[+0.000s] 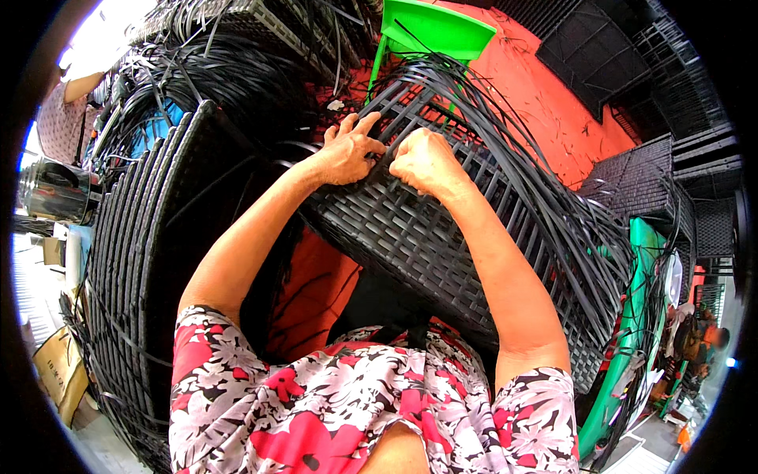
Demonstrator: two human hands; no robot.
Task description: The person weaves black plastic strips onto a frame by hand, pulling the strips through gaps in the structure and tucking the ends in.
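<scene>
A half-woven black wicker piece (410, 229) lies slanting across in front of me, its near side closely woven and its far side an open lattice. My left hand (350, 152) rests at its left end, thumb and index finger pinched, the other fingers spread. Right beside it, my right hand (429, 164) is closed in a fist against the weave. A dark plastic strip (387, 156) shows between the two hands; the fingers hide most of it. Long loose black strips (521, 158) trail from the piece's far edge over its right side.
Another black wicker piece (146, 229) stands close at my left. Behind it lies a heap of black strips (213, 79). A green plastic chair (434, 30) stands beyond the work on the red floor (521, 91). A green bar (632, 316) is at the right. Someone's arm (83, 85) shows far left.
</scene>
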